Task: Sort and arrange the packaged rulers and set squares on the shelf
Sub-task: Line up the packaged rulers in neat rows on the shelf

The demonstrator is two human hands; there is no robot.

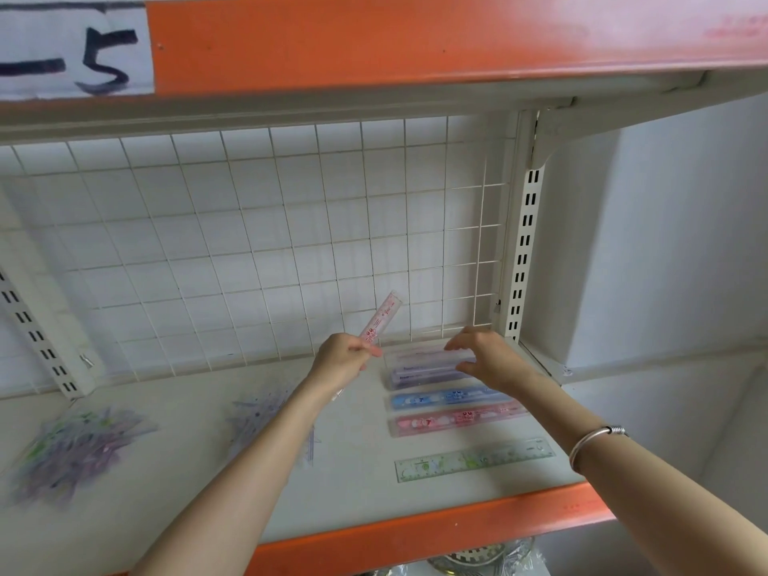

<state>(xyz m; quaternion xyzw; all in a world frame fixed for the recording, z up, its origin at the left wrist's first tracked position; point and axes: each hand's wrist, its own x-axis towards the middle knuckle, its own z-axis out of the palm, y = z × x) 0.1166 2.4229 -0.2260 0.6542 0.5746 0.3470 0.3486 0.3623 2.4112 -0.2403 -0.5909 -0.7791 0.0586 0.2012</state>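
**Both hands on rulers at the right end of the shelf**

On my feed the left hand (347, 357) has its fingers curled round the lower part of a pink-printed clear packaged ruler (382, 318). It holds the ruler off the white shelf deck (357, 484), tilted with the top end pointing up and to the right in front of the white wire grid (249, 243).

The right hand (484, 359) reaches to the back right corner. Its fingers sit over the far edge and its thumb under the near edge of a pale lilac packaged ruler (419, 354), pinching the right end. I cannot tell whether that pack is lifted or lying flat.

Just in front of it lies a darker purple packaged ruler (419, 378). Nearer me come a blue packaged ruler (444, 399) and a pink packaged ruler (453, 421), close together and roughly parallel. A green-printed clear ruler (473, 459) lies apart from them, near the orange front edge.

Further left I see two blurred heaps of set-square packs, a small purple one (257, 413) at mid-shelf and a bigger purple and green one (75, 451) at the far left. A silver bangle (590, 444) circles the right wrist.
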